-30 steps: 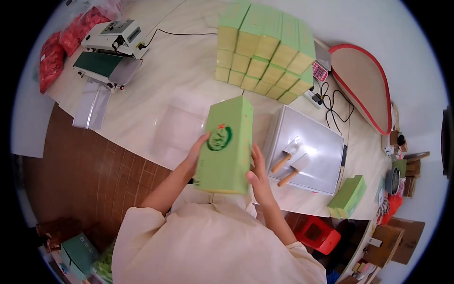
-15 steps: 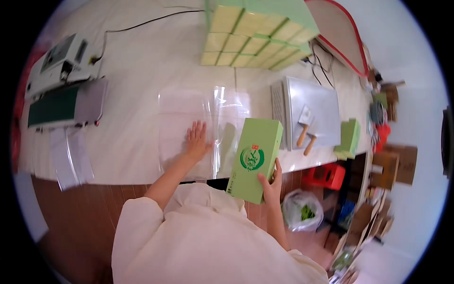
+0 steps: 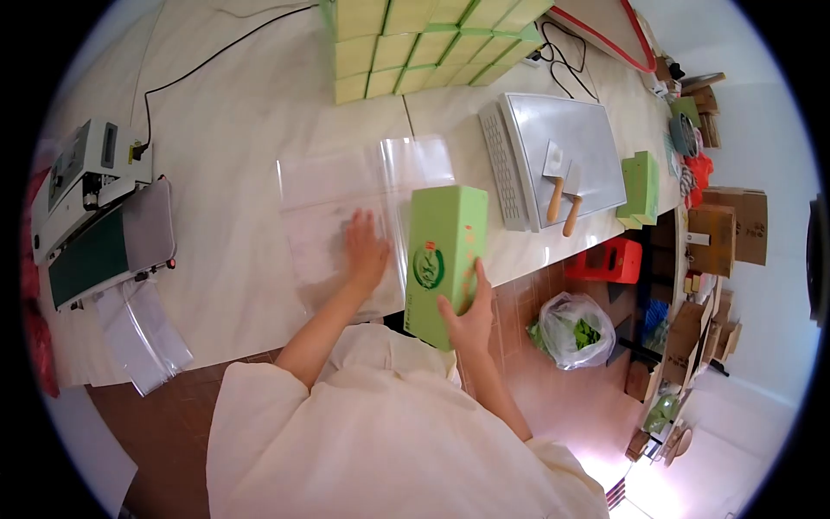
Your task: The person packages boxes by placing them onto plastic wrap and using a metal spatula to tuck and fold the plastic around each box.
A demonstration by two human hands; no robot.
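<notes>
My right hand [image 3: 468, 313] grips a long green carton [image 3: 447, 259] by its lower right side, thumb on the front and fingers round the edge. A dark green round emblem marks its face, and the box is tilted above the table's front edge. Flat on the table, clear plastic bags [image 3: 320, 186] lie to the left of the carton, partly behind it. On those bags rests my left hand [image 3: 367, 255], fingers stretched out and slightly blurred, holding nothing.
Stacked green cartons [image 3: 432, 56] stand at the back. A metal-topped sealer [image 3: 566, 143] carries two wooden-handled spatulas [image 3: 555, 186]. At the left is a white machine with a green belt [image 3: 91, 255], plastic film [image 3: 143, 333] below it. A red stool [image 3: 609, 259] stands on the floor.
The green carton has turned in my right hand, so its side face shows more. My left hand stays on the plastic bags, its fingers slightly shifted. The view has tilted.
</notes>
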